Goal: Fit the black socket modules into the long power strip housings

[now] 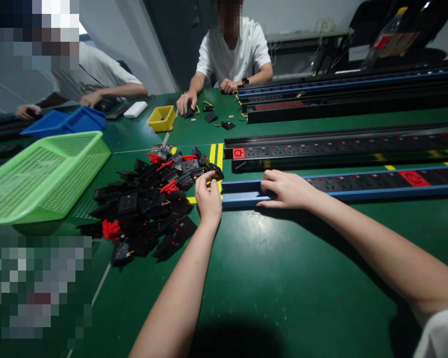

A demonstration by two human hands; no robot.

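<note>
My left hand (pixel 209 199) is at the right edge of a pile of black socket modules (pixel 129 204), its thumb and forefinger closed on one black socket module (pixel 218 172). Several red pieces (pixel 111 229) are mixed into the pile. To the right, my right hand (pixel 285 190) grips the blue rail (pixel 242 203) across its width near the left end. That end of the channel is bare, while a row of black sockets with one red socket (pixel 415 178) fills it beyond my wrist. The fingertips of the right hand are partly hidden inside the channel.
Behind the blue rail lies a black rail (pixel 343 150) full of sockets, with more rails further back. A green basket (pixel 45 174), blue bins (pixel 65 122) and a yellow bin (pixel 162 118) stand left. Two co-workers sit across the green table (pixel 283 288), one handling a black part.
</note>
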